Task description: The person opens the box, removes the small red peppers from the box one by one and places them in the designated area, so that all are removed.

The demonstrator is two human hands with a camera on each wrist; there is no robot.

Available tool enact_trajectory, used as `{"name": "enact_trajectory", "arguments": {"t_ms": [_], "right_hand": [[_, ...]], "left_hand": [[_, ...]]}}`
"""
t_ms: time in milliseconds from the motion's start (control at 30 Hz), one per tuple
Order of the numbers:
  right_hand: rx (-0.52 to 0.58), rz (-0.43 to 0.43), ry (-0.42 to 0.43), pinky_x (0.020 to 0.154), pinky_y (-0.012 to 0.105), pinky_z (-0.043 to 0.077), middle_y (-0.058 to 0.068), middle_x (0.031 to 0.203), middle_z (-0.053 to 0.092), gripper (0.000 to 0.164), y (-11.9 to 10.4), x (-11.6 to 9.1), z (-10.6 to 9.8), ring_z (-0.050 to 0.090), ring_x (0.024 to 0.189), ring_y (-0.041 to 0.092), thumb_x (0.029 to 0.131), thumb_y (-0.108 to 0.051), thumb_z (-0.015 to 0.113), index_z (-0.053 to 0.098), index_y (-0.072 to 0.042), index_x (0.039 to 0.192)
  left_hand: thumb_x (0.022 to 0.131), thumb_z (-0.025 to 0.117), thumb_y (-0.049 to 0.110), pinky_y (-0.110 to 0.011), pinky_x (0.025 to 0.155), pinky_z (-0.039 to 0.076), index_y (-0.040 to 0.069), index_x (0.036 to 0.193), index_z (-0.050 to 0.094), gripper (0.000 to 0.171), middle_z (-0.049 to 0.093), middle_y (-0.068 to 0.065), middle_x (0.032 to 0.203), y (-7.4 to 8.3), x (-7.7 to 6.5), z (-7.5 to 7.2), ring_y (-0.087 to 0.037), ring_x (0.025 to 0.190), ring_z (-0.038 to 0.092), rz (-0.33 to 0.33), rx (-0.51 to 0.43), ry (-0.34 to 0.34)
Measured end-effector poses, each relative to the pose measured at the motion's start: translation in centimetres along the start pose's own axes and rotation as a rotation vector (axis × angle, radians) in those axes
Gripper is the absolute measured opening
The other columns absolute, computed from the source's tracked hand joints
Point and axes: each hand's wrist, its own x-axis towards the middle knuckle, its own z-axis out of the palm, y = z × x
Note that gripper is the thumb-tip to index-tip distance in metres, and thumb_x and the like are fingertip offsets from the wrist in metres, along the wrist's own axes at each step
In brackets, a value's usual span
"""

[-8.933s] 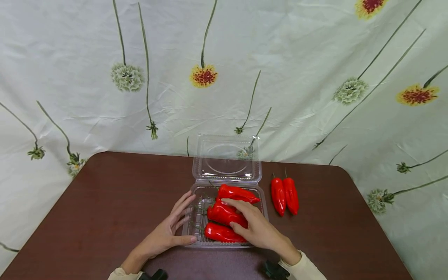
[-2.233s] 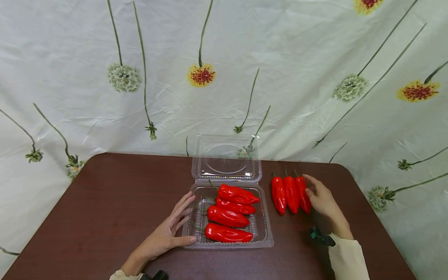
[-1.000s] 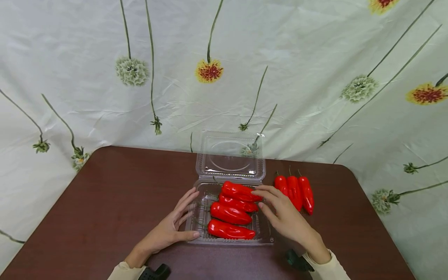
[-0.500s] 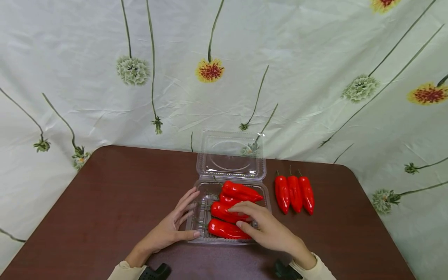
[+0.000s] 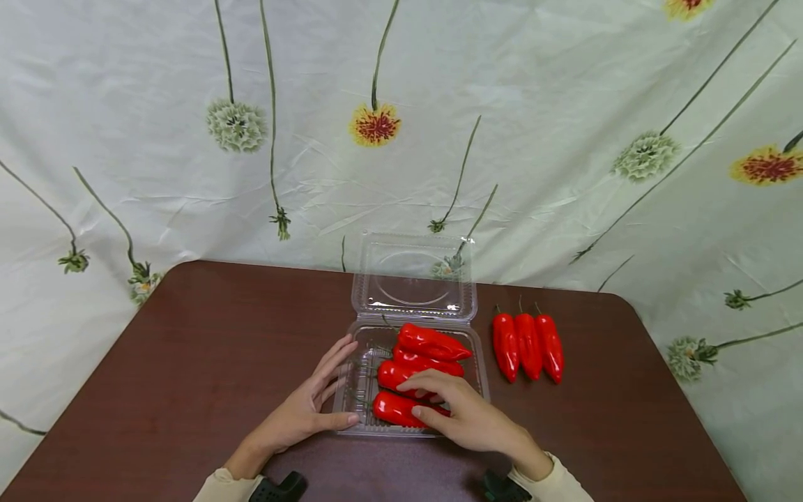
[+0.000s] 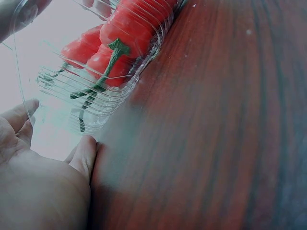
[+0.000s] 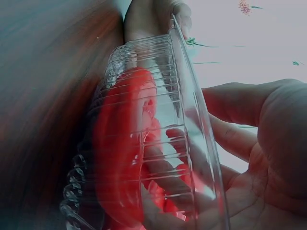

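A clear hinged plastic box lies with its lid up, holding several glossy red peppers with thin green stems. Beside its left wall stands my left hand, fingers spread, fingertips and thumb at the rim. My right hand reaches over the right side into the box. Its fingers curl over the nearest red pepper, dipping between it and the one behind, and hide its pointed end. In the right wrist view this pepper shows through the ribbed wall, with fingers behind it.
To the right of the box, three red peppers lie side by side on the dark wooden table, stems toward the back. The raised lid leans toward a flower-print cloth hung behind the table.
Earlier my right hand let go of a third pepper at the row on the right. Since then it has come back left into the box and down to the nearest pepper. My left hand stays put.
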Motion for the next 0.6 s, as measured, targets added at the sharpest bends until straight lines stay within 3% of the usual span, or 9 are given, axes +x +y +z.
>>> {"name": "enact_trajectory", "arguments": {"t_ms": [267,600], "right_hand": [[-0.012,-0.047,0.006,0.093,0.034,0.055,0.003,0.128,0.066,0.030,0.20,0.15,0.33,0.065,0.107,0.017,0.101,-0.019,0.061,0.061,-0.012,0.131],[-0.009,-0.026,-0.002,0.091,0.032,0.055,0.002,0.127,0.066,0.032,0.34,0.13,0.34,0.065,0.107,0.016,0.099,-0.018,0.064,0.061,-0.013,0.130]], "left_hand": [[0.088,0.075,0.002,-0.008,0.110,0.027,0.011,0.162,0.011,0.098,-0.008,-0.005,0.169,0.06,-0.08,-0.05,-0.051,0.148,0.008,-0.010,-0.003,0.005],[0.088,0.074,0.002,-0.008,0.110,0.026,0.011,0.162,0.011,0.098,-0.007,-0.003,0.169,0.12,-0.01,0.00,-0.050,0.148,0.008,-0.005,-0.011,-0.003]]}}
